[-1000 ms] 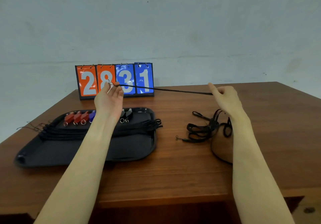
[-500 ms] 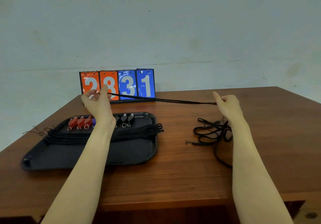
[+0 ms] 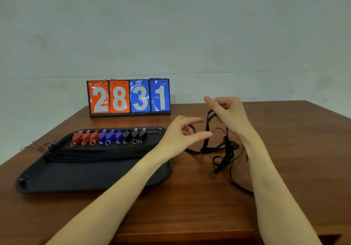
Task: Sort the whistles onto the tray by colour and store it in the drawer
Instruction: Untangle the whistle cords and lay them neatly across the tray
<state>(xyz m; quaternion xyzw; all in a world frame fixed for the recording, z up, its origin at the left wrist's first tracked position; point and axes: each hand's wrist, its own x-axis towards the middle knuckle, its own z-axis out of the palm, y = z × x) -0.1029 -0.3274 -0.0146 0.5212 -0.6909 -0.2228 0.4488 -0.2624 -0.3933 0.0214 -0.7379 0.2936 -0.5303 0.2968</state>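
Observation:
A black tray (image 3: 57, 178) lies on the left of the wooden table. Along its far edge stand three red whistles (image 3: 85, 137), three blue whistles (image 3: 110, 136) and three black whistles (image 3: 135, 135) in a row, their black cords bundled in front of them. My left hand (image 3: 182, 132) hovers past the tray's right end, curled fingers holding a bit of black lanyard cord. My right hand (image 3: 228, 113) pinches a black lanyard strap (image 3: 207, 130) that hangs down to a tangled pile of lanyards (image 3: 226, 153) on the table.
A flip scoreboard (image 3: 129, 97) reading 2831 stands at the table's back edge against the wall. Thin loose threads (image 3: 40, 147) trail off the tray's left end. Bare wood (image 3: 303, 149) lies right of the lanyard pile.
My left hand has moved right, from above the tray to beside my right hand. The lanyard that was stretched taut between both hands now hangs slack and folded.

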